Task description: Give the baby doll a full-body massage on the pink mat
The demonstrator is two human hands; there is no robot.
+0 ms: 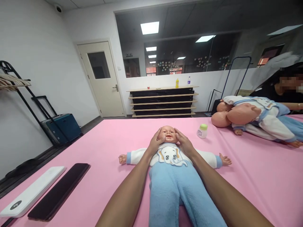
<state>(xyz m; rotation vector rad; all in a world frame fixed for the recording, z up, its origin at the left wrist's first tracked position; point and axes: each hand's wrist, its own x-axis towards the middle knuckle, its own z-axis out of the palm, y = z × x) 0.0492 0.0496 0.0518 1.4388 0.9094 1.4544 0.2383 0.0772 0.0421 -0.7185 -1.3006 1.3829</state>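
Note:
A baby doll (175,179) lies face up on the pink table, its arms stretched out to both sides. It wears a white top with an elephant picture and light blue trousers. My left hand (155,142) cups one side of the doll's head, the thumb on its cheek. On the other side of the head, my right hand (185,142) rests with fingers together along the temple and cheek. Between them the two hands hold the head, and its ears are hidden beneath them. A small white bottle with a green cap (202,131) stands to the right beyond the doll's arm.
At the right, several more dolls (260,116) lie near another person (279,85). A white power bank (34,190) and a black phone (60,190) lie at the left on the pink tabletop (101,151). A low shelf (163,102) stands behind the table.

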